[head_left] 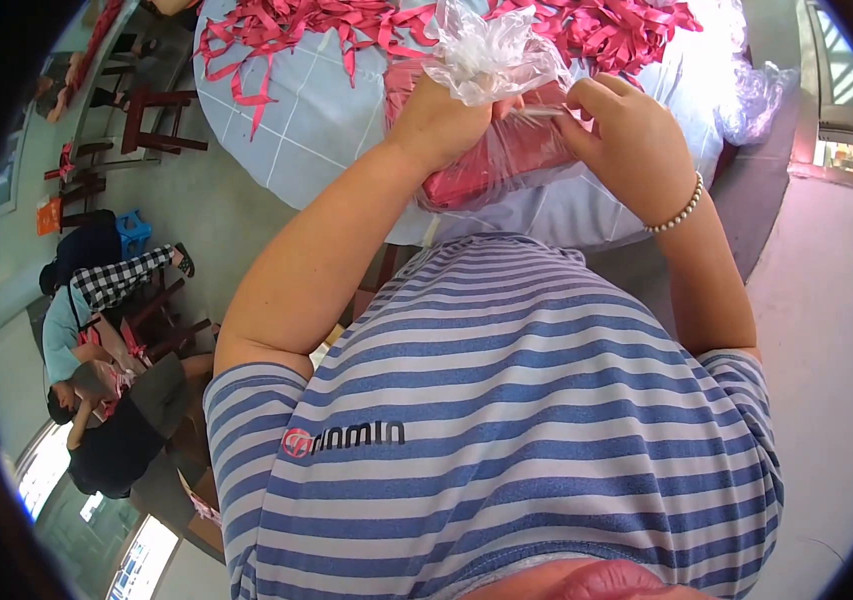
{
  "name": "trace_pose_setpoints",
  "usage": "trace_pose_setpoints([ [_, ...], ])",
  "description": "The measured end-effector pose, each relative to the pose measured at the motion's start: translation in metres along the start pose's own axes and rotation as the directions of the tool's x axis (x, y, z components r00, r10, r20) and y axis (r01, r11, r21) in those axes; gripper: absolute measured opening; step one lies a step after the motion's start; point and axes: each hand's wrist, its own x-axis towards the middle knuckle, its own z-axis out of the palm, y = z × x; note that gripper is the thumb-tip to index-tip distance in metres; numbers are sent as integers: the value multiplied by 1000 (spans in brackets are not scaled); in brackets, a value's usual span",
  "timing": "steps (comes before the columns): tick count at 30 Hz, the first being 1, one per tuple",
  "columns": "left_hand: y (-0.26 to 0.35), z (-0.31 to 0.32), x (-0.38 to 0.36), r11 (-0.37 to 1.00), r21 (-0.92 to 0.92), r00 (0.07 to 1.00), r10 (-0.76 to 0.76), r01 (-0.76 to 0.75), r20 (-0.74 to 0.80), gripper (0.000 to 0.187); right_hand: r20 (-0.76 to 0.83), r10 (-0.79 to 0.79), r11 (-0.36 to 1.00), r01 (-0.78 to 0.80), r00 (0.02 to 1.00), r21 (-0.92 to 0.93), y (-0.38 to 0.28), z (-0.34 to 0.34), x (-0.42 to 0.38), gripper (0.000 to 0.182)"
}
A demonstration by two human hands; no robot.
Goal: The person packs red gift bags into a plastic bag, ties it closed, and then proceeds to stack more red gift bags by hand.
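A clear plastic bag packed with red material lies at the near edge of the cloth-covered round table. My left hand is closed around the bag's gathered neck, and the crumpled bag top puffs up above it. On the other side of the neck, my right hand pinches the end of a thin white strip that runs across to the bag's neck. Part of the strip and some left fingers are hidden behind the plastic.
Heaps of red ribbon straps cover the table's far part, some dangling toward me. More clear plastic hangs at the right edge. At left are a wooden chair, a blue stool and several people seated.
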Motion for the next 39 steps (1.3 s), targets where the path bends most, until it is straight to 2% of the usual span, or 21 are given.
trace_pose_setpoints([
  [1,1,1,-1,996,-84,1000,-5,5,-5,22,-6,40,999,-40,999,-31,-1,0,-4,17],
  [4,-7,-4,2,895,337,956,279,-293,92,23,17,122,985,-119,992,-128,-2,-5,-17,18],
  [6,0,-1,-4,851,419,947,306,-318,97,24,78,149,972,-132,986,-192,-2,-13,-24,19],
  [9,-2,7,-4,765,477,890,448,-433,89,23,169,129,985,-107,977,-132,-1,-20,-29,22],
  [12,-2,4,-1,671,532,828,549,-517,112,25,508,134,961,-238,851,144,-5,-44,-21,27],
  [14,-5,-1,3,832,357,899,434,-425,60,27,445,190,776,-412,875,477,-1,-46,-23,24],
  [15,-4,-3,5,952,133,961,274,-275,31,29,419,226,632,-460,879,623,1,-48,-23,23],
  [16,-1,-4,6,990,-98,994,104,-99,40,30,325,213,603,-386,921,698,5,-46,-23,21],
  [18,4,-1,2,976,-217,999,16,-23,-35,30,127,185,535,-209,974,818,14,-31,-25,19],
  [19,4,-2,1,969,-246,999,10,-19,-36,29,52,188,589,-155,981,793,14,-20,-26,22],
  [22,6,1,1,964,-266,998,-18,0,-64,26,27,33,844,-42,999,534,-3,-15,-23,24],
  [23,7,1,1,966,-260,996,-27,5,-80,25,36,-5,880,-13,999,474,-4,-11,-21,24],
  [26,9,0,1,987,-132,991,-104,92,-87,26,150,27,947,-73,988,312,-6,0,-15,21],
  [27,8,1,3,1000,3,994,23,-23,-106,22,129,-25,956,-14,991,292,-9,-3,-11,13],
  [29,-5,2,9,928,291,955,274,-232,-112,16,51,-242,928,216,969,303,-17,-7,-6,12],
  [31,-12,-4,8,902,324,943,324,-284,-76,14,-36,-513,818,501,858,281,-26,-5,3,22],
  [33,-17,-7,7,972,71,974,228,-226,-18,14,-87,-622,766,627,778,143,-44,-6,17,30],
  [34,-19,-5,6,904,243,928,370,-351,-39,13,-106,-666,736,674,738,71,-51,-6,22,34],
  [36,-25,3,9,654,554,788,616,-515,5,13,25,-660,749,660,751,-61,-45,-6,31,47],
  [37,-26,8,16,710,569,867,498,-415,10,16,66,-655,744,658,753,-119,-43,-6,37,51],
  [39,-26,14,17,712,591,882,472,-378,-6,20,115,-654,719,661,748,-212,-41,-6,45,58],
])
